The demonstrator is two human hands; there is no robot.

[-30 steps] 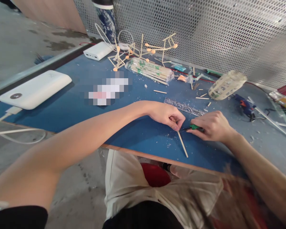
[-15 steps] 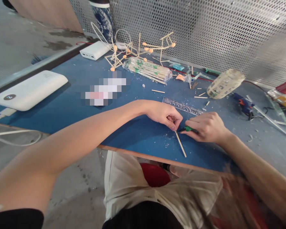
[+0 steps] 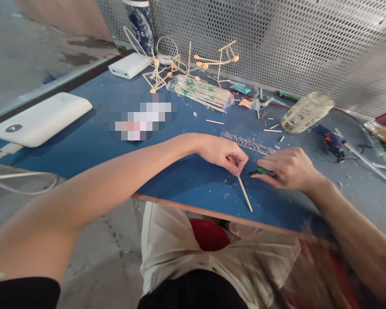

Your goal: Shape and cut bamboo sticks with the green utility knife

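The left hand [image 3: 225, 155] pinches a thin wooden stick [image 3: 245, 194] near the front edge of the blue surface [image 3: 186, 184]. The right hand [image 3: 289, 169] is wrapped around a small green tool [image 3: 263, 171] — its thin end points at the stick, by the left fingertips. The hands are close, not touching. A clear ruler [image 3: 248, 144] lies just behind them.

Beneath your grip [image 3: 225, 155] spreads a blue tabletop [image 3: 193, 182] with a brown front edge [image 3: 196, 209]. Beyond it, a perforated metal panel [image 3: 260, 43] catches pale light; well left of your grip lies grey, dark-stained floor [image 3: 54, 38].
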